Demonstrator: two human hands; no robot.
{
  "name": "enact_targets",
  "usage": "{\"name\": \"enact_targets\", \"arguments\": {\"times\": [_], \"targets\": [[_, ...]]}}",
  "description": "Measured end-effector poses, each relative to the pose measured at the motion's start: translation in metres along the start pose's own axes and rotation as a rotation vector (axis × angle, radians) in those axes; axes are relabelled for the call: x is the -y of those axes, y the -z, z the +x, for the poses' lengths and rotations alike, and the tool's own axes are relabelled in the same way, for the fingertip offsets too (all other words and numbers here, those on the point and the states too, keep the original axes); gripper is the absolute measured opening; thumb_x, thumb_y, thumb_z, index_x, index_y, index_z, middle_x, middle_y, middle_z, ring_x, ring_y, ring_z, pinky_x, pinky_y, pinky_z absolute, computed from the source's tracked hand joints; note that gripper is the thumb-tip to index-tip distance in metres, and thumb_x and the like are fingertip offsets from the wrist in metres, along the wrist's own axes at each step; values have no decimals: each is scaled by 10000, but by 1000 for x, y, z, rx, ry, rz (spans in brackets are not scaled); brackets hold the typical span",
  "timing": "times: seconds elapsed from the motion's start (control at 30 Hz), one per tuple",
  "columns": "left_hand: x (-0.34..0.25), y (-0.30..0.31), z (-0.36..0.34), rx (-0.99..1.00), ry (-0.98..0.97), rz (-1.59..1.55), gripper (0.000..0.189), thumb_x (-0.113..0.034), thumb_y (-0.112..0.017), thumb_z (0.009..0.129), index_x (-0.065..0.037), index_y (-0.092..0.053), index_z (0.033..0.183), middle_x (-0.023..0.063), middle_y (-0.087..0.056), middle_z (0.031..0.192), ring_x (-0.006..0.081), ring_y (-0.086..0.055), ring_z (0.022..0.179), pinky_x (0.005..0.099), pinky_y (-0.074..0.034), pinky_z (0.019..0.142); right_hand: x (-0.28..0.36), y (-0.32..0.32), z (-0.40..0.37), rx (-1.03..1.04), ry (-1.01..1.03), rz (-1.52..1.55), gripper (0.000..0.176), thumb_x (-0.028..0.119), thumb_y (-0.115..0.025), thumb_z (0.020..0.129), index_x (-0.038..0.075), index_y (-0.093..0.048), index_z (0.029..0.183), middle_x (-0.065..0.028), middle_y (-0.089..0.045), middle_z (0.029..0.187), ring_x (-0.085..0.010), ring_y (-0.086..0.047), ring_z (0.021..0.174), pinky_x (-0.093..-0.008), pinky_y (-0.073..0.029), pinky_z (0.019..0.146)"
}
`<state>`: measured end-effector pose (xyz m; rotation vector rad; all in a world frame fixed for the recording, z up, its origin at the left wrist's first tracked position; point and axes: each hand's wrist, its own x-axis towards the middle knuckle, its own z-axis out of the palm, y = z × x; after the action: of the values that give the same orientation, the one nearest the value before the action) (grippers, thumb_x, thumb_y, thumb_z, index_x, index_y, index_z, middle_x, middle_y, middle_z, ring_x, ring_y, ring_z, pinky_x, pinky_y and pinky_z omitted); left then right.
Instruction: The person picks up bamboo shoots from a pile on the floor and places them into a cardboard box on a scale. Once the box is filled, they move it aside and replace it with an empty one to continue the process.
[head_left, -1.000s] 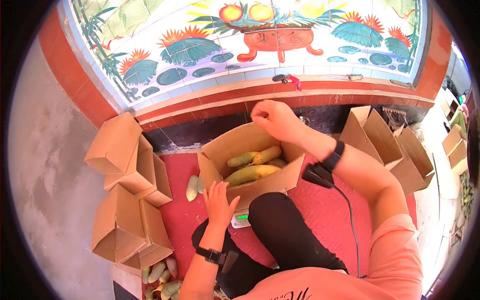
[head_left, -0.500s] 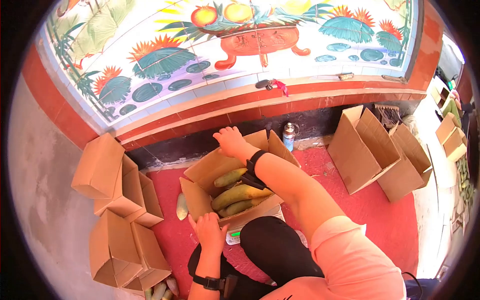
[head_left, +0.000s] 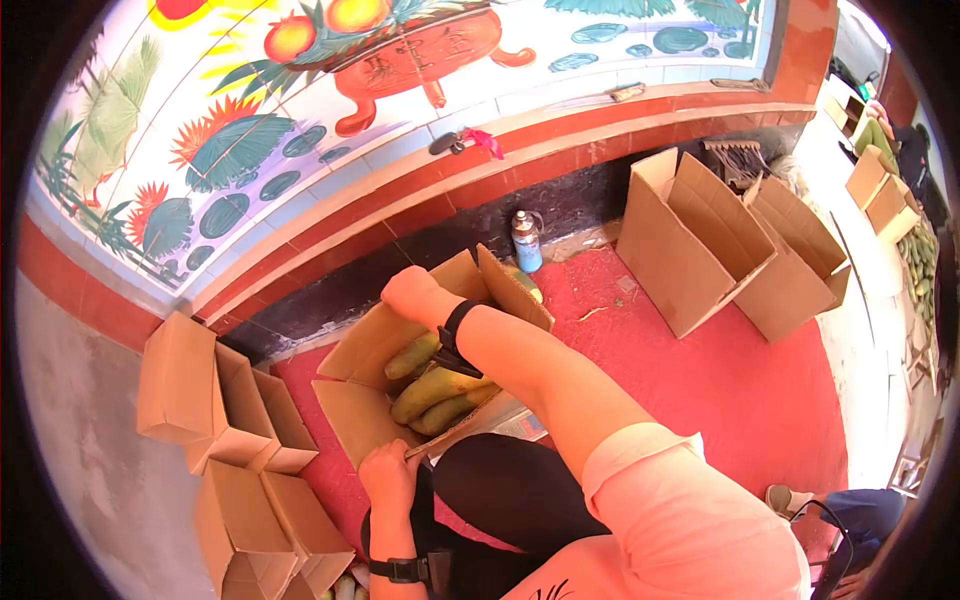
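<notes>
Right now the fingers of my left hand [head_left: 388, 478] pinch the near flap of the cardboard box [head_left: 372, 348] on the red floor [head_left: 700, 400] before me, while my right hand [head_left: 412, 292] curls over the far flap. Loaded with long gourds [head_left: 435, 390], the box likely feels heavy and its flaps floppy, so I judge it better gripped underneath.

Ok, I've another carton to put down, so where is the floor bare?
The red floor between the packed box and the two open boxes on the right is mostly bare. Crowded: the left, with stacked empty boxes; a spray can stands by the wall.
</notes>
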<state>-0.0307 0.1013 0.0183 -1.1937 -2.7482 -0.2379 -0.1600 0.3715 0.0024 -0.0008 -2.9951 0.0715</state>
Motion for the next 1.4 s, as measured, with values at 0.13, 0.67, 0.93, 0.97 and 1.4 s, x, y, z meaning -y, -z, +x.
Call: {"name": "enact_targets", "arguments": {"times": [0.13, 0.67, 0.93, 0.97, 1.4], "targets": [[-9, 8, -5, 63, -38, 30, 274, -241, -767, 638, -60, -562, 655, 128, -597, 701, 325, -587, 704, 429, -455, 628, -5, 8, -31, -121, 46, 17, 120, 160, -583, 760, 134, -696, 790, -72, -682, 786, -258, -670, 769, -386, -523, 632], [-227, 22, -10, 88, -993, -95, 78, -149, -580, 660, -115, -536, 606, 44, -546, 582, 226, -574, 618, 355, -440, 586, -150, 61, -433, -333, -600, 226, 190, 259, -642, 753, 79, -602, 798, -161, -627, 762, -353, -612, 779, -458, -479, 688], [-324, -57, -51, 284, -1305, -276, 46, -156, -568, 688, -127, -583, 656, 65, -602, 631, 241, -620, 657, 364, -467, 632, -102, 59, -724, -111, -1206, -79, 192, 268, -679, 713, 85, -632, 746, -183, -601, 697, -378, -598, 709, -466, -472, 617], [-326, -50, -36, 385, -1331, -235, 57, -170, -563, 697, -119, -587, 703, 68, -624, 687, 236, -632, 728, 400, -472, 718, -93, 61, -743, -175, -1429, -106, 243, 283, -669, 721, 84, -673, 860, -201, -629, 780, -382, -613, 780, -460, -484, 667], [-110, 46, -4, -158, -359, -274, 230, -43, -653, 743, -59, -612, 968, 94, -637, 1032, 277, -570, 1062, 452, -354, 1010, -149, 77, -785, -425, -1444, -387, 404, 188, -616, 826, 7, -538, 1179, -180, -576, 1156, -330, -525, 1099, -395, -410, 946]]}}
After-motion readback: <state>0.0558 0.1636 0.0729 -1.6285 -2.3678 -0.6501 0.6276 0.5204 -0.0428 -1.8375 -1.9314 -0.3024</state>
